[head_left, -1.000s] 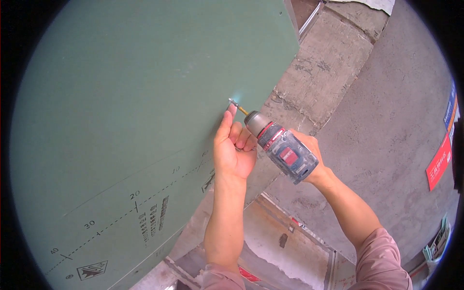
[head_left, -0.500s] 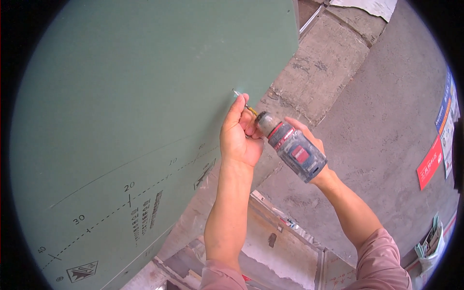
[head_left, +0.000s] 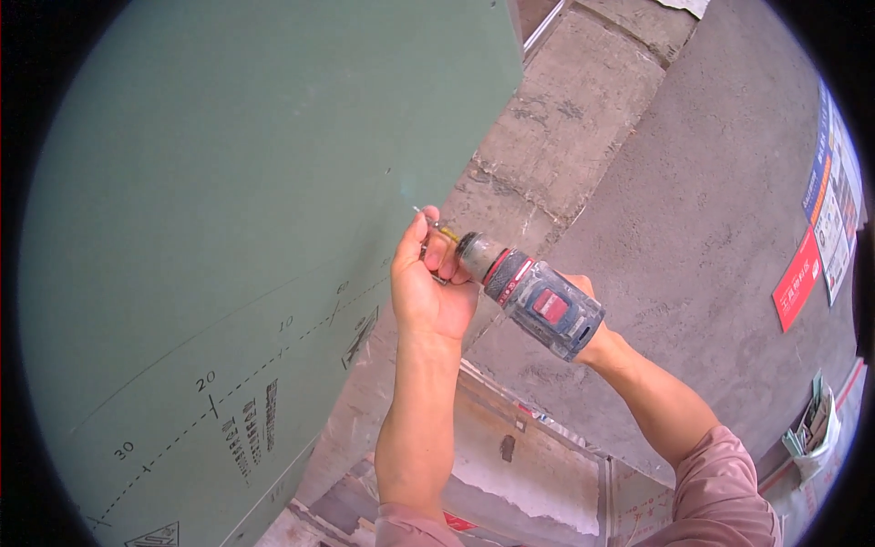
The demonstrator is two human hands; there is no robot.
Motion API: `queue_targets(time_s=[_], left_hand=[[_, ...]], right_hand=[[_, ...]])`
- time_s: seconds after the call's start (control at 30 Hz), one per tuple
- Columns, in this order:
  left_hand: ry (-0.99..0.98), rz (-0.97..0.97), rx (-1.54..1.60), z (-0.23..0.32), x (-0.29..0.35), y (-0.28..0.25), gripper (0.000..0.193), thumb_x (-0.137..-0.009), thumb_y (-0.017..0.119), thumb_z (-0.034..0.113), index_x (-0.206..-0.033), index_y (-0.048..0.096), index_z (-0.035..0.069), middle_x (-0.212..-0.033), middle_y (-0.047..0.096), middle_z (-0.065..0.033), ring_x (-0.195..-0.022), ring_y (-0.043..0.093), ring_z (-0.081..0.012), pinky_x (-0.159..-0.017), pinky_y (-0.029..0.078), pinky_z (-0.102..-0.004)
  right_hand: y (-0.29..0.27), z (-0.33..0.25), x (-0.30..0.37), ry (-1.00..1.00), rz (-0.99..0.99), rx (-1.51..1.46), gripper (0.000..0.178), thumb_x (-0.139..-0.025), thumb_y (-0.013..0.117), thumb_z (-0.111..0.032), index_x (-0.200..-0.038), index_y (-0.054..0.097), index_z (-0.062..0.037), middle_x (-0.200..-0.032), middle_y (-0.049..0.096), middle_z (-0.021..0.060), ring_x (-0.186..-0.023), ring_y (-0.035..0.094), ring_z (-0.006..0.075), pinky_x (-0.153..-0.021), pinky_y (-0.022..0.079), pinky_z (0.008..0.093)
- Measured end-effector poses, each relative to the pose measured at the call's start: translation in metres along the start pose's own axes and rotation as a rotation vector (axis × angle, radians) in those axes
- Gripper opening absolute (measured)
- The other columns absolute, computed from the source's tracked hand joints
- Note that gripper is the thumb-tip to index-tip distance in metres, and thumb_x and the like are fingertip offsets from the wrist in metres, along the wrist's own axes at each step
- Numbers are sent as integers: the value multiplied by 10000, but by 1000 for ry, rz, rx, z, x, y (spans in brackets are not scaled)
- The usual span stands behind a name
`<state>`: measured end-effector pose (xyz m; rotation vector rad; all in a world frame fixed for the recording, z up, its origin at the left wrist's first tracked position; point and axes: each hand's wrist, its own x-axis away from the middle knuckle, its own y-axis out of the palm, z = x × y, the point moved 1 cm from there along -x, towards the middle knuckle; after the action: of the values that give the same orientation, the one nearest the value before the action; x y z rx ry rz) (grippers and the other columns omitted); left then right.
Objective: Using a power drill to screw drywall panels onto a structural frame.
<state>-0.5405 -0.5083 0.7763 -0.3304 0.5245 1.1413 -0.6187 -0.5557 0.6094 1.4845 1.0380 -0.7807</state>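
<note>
Our left hand (head_left: pixel 430 284) pinches a slim silver metal screw (head_left: pixel 417 211) between thumb and fingers, in front of the flat green board (head_left: pixel 228 182), near its slanting right edge; it should be light, stiff and slippery, so we'd hold it mid-shank. Our right hand (head_left: pixel 594 345) appears closed round the hidden handle of a dusty grey-and-red power drill (head_left: pixel 549 307), likely heavy and rigid, best gripped there

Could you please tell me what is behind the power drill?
Part of the right hand shows behind the power drill, and farther back is a grey rough surface. The drill's body hides any handle and most of that hand's fingers, so their exact grip cannot be told.
</note>
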Motion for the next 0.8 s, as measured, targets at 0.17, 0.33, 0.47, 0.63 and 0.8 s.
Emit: queue_targets(time_s=[0.17, 0.33, 0.47, 0.63, 0.8], left_hand=[[20, -37, 38, -9, 2, -1, 131, -970, 529, 254, -972, 581, 134, -565, 307, 80, -504, 296, -56, -477, 295, -221], [22, -17, -6, -25, 9, -7, 157, -981, 522, 274, -1011, 571, 128, -582, 319, 73, -521, 308, -57, -500, 311, -222], [23, 98, -29, -38, 20, -14, 151, -969, 549, 263, -1020, 606, 133, -563, 331, 89, -492, 297, -38, -459, 260, -205], [37, 181, -244, -47, 35, -31, 231, -996, 513, 286, -1123, 549, 97, -597, 316, 74, -537, 317, -52, -518, 311, -230], [-85, 221, -546, -38, 81, -54, 228, -985, 543, 266, -1067, 595, 59, -585, 348, 70, -520, 334, -67, -492, 297, -257]], right_hand=[[-1, 4, 11, -95, 14, 20, 200, -753, 730, -83, -935, 647, -86, -865, 635, 59, -800, 580, 146, -696, 466, 305], [11, 28, 34, -39, 13, 99, 133, -849, 675, -93, -973, 637, -121, -859, 618, 14, -838, 576, 116, -709, 468, 322], [26, 26, 51, 476, -42, -469, 184, -820, 714, -124, -987, 645, -90, -901, 649, 75, -808, 612, 217, -727, 491, 359], [52, 27, 80, 517, -30, -699, 158, -835, 700, -134, -978, 645, -94, -866, 638, 79, -797, 611, 232, -704, 489, 373], [69, 46, 119, 275, -85, -218, 170, -810, 697, -218, -969, 664, -168, -900, 660, 49, -863, 633, 272, -712, 467, 434]])
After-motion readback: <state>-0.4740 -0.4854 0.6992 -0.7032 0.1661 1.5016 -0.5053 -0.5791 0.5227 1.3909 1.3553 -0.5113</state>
